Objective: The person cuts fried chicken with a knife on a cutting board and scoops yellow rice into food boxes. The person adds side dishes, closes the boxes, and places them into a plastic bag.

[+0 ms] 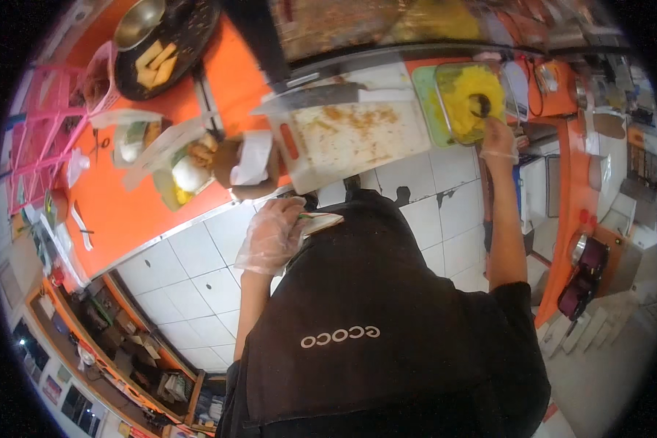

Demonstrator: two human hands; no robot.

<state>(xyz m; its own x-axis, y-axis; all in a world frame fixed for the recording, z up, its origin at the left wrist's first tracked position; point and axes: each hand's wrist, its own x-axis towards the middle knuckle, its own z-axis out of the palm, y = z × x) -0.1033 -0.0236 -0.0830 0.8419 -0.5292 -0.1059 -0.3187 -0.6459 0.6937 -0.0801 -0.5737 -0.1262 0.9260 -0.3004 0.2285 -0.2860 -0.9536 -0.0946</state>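
Note:
My left hand (271,237), in a clear plastic glove, is closed on a flat white piece with a green edge (321,222), held close in front of my dark top. I cannot make out what kind of thing it is. Over at the right, my right hand (498,142) grips a dark spoon (480,106), also gloved in clear plastic. The spoon's bowl sits in yellow, crumbly food (469,91) inside a clear rectangular container (452,136). Most of the spoon's handle is hidden by my fingers.
A stained white cutting board (358,150) carries a large knife (328,97). Left of it are a brown bowl-like thing with white paper (254,164) and opened food boxes (169,191) with rice. A black pan (175,40), pink baskets (44,131) and the orange counter (117,233) lie farther left.

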